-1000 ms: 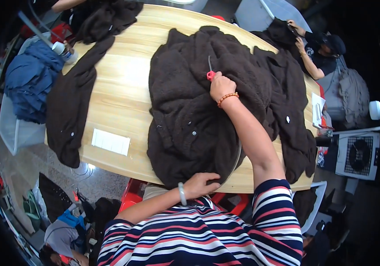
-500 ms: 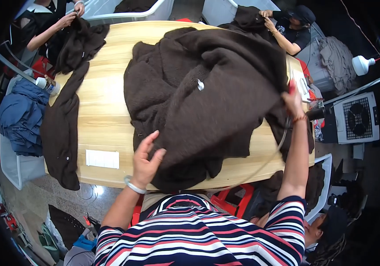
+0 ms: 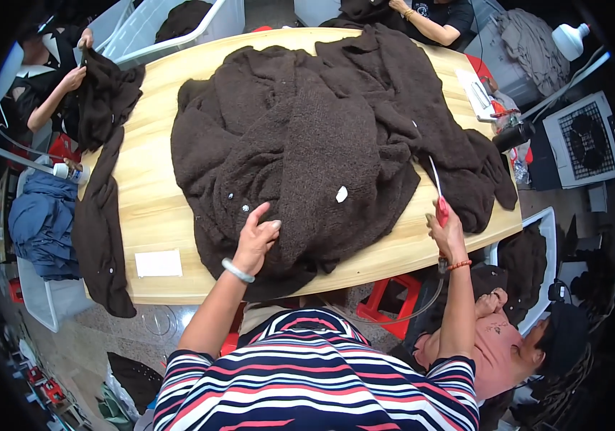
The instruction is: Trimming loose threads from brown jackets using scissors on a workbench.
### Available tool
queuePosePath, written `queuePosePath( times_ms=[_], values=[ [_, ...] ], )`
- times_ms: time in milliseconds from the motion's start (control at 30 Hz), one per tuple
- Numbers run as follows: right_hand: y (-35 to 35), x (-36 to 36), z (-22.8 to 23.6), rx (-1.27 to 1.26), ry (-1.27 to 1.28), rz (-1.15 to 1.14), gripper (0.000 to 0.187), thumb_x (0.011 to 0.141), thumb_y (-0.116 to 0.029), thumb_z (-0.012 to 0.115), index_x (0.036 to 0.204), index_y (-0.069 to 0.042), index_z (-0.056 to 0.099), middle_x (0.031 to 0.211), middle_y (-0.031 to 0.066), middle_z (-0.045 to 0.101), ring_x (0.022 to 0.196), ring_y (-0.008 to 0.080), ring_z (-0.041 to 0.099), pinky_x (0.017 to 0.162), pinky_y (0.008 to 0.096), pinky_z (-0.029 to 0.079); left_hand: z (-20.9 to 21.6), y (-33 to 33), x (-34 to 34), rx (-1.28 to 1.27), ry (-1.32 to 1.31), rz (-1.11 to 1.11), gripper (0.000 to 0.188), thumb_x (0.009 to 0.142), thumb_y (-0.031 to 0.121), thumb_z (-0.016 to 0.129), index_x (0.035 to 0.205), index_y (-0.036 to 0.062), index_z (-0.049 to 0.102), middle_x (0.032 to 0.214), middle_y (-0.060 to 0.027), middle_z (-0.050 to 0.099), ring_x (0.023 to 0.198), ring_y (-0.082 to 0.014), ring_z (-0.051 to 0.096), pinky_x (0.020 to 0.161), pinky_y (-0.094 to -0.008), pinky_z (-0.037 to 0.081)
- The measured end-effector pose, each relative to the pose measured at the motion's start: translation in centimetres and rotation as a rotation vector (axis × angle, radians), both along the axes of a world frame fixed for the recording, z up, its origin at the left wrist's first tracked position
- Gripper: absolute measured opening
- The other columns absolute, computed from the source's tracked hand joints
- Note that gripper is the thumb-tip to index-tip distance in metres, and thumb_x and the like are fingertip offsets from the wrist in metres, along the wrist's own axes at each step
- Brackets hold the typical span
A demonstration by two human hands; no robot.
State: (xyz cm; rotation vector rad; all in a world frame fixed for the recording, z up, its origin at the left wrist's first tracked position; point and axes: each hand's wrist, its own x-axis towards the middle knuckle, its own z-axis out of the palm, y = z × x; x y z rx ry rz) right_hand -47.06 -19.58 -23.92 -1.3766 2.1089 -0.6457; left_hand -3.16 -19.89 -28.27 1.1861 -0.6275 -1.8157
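A large dark brown fleecy garment (image 3: 329,136) lies rumpled across the table in front of me. One white patch (image 3: 341,194) shows on its middle, with smaller pale spots to the left. My left hand (image 3: 254,241) is at the garment's near left part, fingers apart, gripping nothing; whether the fingertips touch the cloth I cannot tell. In my right hand (image 3: 448,235) is a red air blow gun (image 3: 442,209) with a long thin metal nozzle, pointing away from me beside the garment's right part. A clear hose (image 3: 422,310) runs down from it.
Another brown garment (image 3: 99,237) hangs over the table's left edge, where a person holds one end. A white paper (image 3: 158,263) lies near the front left of the wooden table (image 3: 146,172). Co-workers sit at the far right and near right. Red stools and white bins surround the table.
The garment's raised right part has dropped and now lies spread on the table. My right hand, with the air blow gun, has come nearer to me and slightly left. My left hand stays open.
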Motion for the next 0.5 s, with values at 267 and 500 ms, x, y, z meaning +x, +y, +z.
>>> queuePosePath(
  times_ms=[267, 500],
  values=[
    [-10.7, 18.9, 8.4, -0.076, 0.315, 0.425, 0.069, 0.078, -0.043, 0.077, 0.126, -0.004, 0.047, 0.1, 0.0161, 0.068, 0.091, 0.0319, 0.068, 0.079, 0.0414, 0.054, -2.2, 2.9, -6.9, -0.525, -0.551, -0.183, 0.059, 0.081, 0.005, 0.073, 0.134, -0.0004, 0.047, 0.119, -0.015, 0.058, 0.108, -0.0237, 0.057, 0.096, -0.0338, 0.046],
    [-19.3, 23.8, -2.9, -0.032, 0.325, 0.344, 0.046, 0.077, -0.019, 0.071, 0.114, -0.004, 0.047, 0.102, 0.0266, 0.065, 0.096, 0.0399, 0.066, 0.081, 0.0476, 0.054, -3.6, 2.6, -8.5, -0.764, -0.858, -0.425, 0.057, 0.076, 0.008, 0.072, 0.128, -0.0006, 0.053, 0.124, -0.0261, 0.052, 0.115, -0.0405, 0.051, 0.101, -0.0409, 0.041]
  ],
)
